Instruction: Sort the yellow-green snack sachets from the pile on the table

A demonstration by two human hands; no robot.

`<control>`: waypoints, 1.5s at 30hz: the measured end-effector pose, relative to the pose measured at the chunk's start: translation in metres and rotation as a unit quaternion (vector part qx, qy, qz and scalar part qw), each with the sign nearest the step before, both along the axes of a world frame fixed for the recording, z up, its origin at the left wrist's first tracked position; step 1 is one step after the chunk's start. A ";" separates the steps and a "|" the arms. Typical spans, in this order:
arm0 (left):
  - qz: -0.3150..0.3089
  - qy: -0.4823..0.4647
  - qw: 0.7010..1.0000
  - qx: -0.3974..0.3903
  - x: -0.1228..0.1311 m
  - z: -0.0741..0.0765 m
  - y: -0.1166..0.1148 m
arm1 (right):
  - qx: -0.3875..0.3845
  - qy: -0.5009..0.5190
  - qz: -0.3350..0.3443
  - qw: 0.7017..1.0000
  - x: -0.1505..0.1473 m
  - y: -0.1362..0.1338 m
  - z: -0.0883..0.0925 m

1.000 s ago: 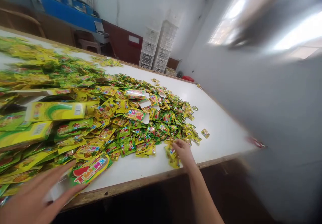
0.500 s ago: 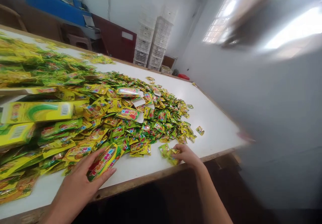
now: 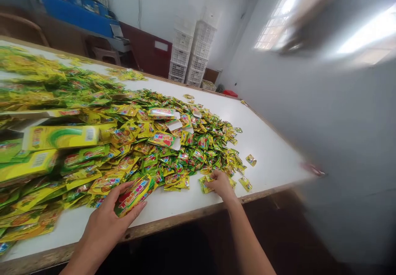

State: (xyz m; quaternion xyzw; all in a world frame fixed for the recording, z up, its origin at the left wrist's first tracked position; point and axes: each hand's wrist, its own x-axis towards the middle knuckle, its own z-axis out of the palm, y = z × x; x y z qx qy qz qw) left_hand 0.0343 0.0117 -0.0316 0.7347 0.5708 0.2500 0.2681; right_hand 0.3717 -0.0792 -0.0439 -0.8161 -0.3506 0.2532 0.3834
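The right hand is sitting further left than in the earlier frame, pressing in against the lower edge of the sachet pile. Its fingers are together and curled down over a few small yellow sachets, but whether they are clamped on them cannot be told. A loose sachet is now lying on the bare tabletop just right of that hand, where none lay before.

The left hand is holding a large printed packet at much the same spot as before, with fingers and thumb closed around its edges and the packet tilted. It is sitting just beside the pile's lower edge.

The packet's red, white and blue lettering is only partly legible, reading something like "TUSHNS". Similar lettering is showing on a packet lying in the pile. Yellow-green cartons are lying at the left of the pile, and one barcode is showing, its digits too small to read.

The white table is ending in a wooden edge strip close below both hands. Open tabletop is lying between the hands along that strip and to the right of the pile. White plastic crates are standing in two stacks beyond the far edge.
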 end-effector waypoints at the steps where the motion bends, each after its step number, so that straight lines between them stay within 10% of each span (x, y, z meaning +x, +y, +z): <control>1: 0.015 -0.012 1.000 -0.002 -0.002 -0.001 0.000 | -0.003 -0.010 0.008 1.000 0.002 -0.001 0.000; 6: -0.059 -0.006 0.998 0.032 -0.022 0.005 0.004 | -0.033 -0.064 0.038 0.997 0.009 -0.004 0.002; 15: 0.010 -0.079 0.997 -0.005 -0.033 0.038 0.007 | -0.048 -0.139 0.070 0.987 -0.015 0.000 0.004; 23: -0.231 -0.228 0.937 -0.129 0.010 0.031 -0.010 | 0.039 -0.104 0.286 0.952 -0.099 -0.015 0.036; 29: -0.367 -0.264 0.874 -0.181 0.020 0.042 -0.015 | 0.058 -0.202 0.387 0.898 -0.103 -0.035 0.047; 34: -0.351 -0.165 0.915 -0.110 0.029 0.025 -0.022 | 0.178 -0.099 0.205 0.957 -0.100 -0.026 0.043; 38: -0.267 -0.023 0.963 0.035 0.056 0.011 -0.034 | 0.330 0.001 0.014 0.944 -0.130 -0.002 0.055; 45: -0.058 0.062 0.992 0.094 0.081 0.007 -0.038 | 0.283 -0.140 0.089 0.944 -0.162 0.011 0.043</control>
